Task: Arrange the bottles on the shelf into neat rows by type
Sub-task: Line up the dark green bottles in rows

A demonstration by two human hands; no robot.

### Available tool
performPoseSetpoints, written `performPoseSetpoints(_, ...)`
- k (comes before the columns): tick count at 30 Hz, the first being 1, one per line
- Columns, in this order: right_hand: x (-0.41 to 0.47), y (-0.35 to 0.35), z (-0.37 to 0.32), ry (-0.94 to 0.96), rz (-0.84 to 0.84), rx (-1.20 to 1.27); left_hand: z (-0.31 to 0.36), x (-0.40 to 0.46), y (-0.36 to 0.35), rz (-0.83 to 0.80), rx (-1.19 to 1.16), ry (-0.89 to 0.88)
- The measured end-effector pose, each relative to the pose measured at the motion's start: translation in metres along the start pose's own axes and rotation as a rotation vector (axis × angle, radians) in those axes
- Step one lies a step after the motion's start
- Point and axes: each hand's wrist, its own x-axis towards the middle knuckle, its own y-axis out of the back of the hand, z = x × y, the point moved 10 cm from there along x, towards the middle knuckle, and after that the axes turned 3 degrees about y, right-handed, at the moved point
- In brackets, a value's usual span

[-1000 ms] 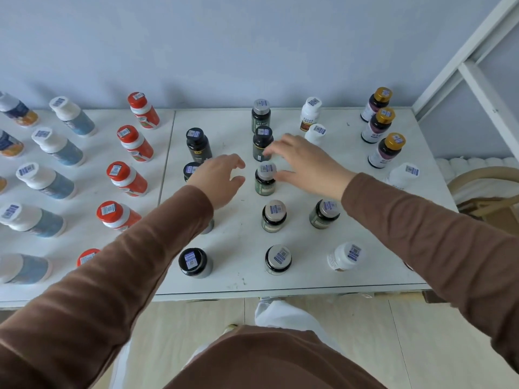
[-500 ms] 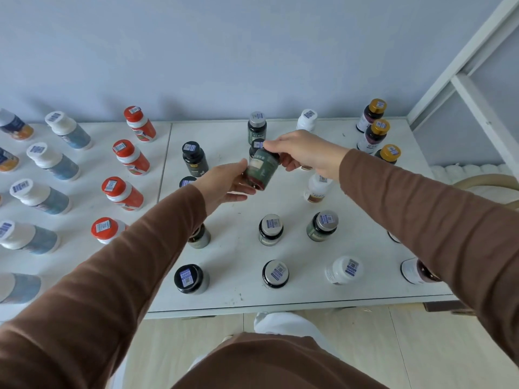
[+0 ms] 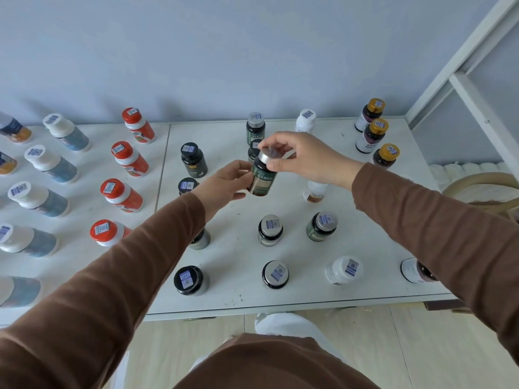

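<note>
Nearest, along the front edge of the shelf (image 3: 280, 300), black-capped and white bottles stand loosely spaced. Above mid-shelf both hands share one green bottle (image 3: 261, 178), lifted clear and tilted: the right hand (image 3: 306, 161) has its grip pinched on the silver cap, while the left hand (image 3: 224, 183) has its grip closed lightly on the body. Just behind stands a green bottle (image 3: 255, 130) of the same kind. A slip during this handover could drop the bottle and topple the neighbours below.
</note>
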Motion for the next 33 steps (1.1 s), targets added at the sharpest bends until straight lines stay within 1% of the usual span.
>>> performPoseSetpoints(3, -0.002, -0.006, -0.002, 0.073, -0.026, -0.136, 0.001, 0.001, 0.000, 0.046, 0.080, -0.020)
performPoseSetpoints(5, -0.001, -0.012, 0.001, 0.077, -0.047, -0.183, -0.002, 0.003, 0.002, 0.060, 0.125, -0.013)
performPoseSetpoints(8, 0.002, -0.022, 0.005, 0.074, -0.077, -0.243, -0.006, 0.006, 0.009, 0.066, 0.260, 0.011)
performPoseSetpoints(11, 0.004, -0.039, 0.016, 0.064, -0.131, -0.350, -0.002, 0.007, 0.021, 0.139, 0.385, 0.006)
performPoseSetpoints(14, 0.003, -0.054, 0.025, 0.073, -0.171, -0.446, 0.002, 0.009, 0.027, 0.165, 0.451, -0.007)
performPoseSetpoints(18, 0.005, -0.062, 0.031, 0.063, -0.242, -0.447, 0.007, 0.011, 0.028, 0.166, 0.567, -0.034)
performPoseSetpoints(20, 0.010, -0.052, 0.026, 0.071, -0.222, -0.385, 0.013, 0.014, 0.033, 0.190, 0.617, -0.061)
performPoseSetpoints(22, 0.023, -0.027, 0.019, 0.085, -0.098, -0.359, 0.019, 0.020, 0.043, 0.242, 0.673, -0.079)
performPoseSetpoints(24, 0.039, -0.002, 0.016, 0.096, 0.045, -0.427, 0.026, 0.028, 0.051, 0.290, 0.761, -0.084)
performPoseSetpoints(25, 0.048, 0.003, 0.018, 0.093, 0.073, -0.470, 0.029, 0.032, 0.054, 0.308, 0.807, -0.082)
performPoseSetpoints(26, 0.056, 0.003, 0.021, 0.087, 0.062, -0.508, 0.031, 0.037, 0.056, 0.322, 0.843, -0.076)
performPoseSetpoints(30, 0.076, -0.027, 0.036, 0.084, -0.123, -0.648, 0.029, 0.050, 0.059, 0.315, 0.912, -0.034)
performPoseSetpoints(31, 0.079, -0.029, 0.037, 0.088, -0.137, -0.672, 0.029, 0.052, 0.059, 0.306, 0.926, -0.031)
performPoseSetpoints(33, 0.084, -0.022, 0.040, 0.055, -0.125, -0.627, 0.028, 0.055, 0.061, 0.289, 0.901, -0.030)
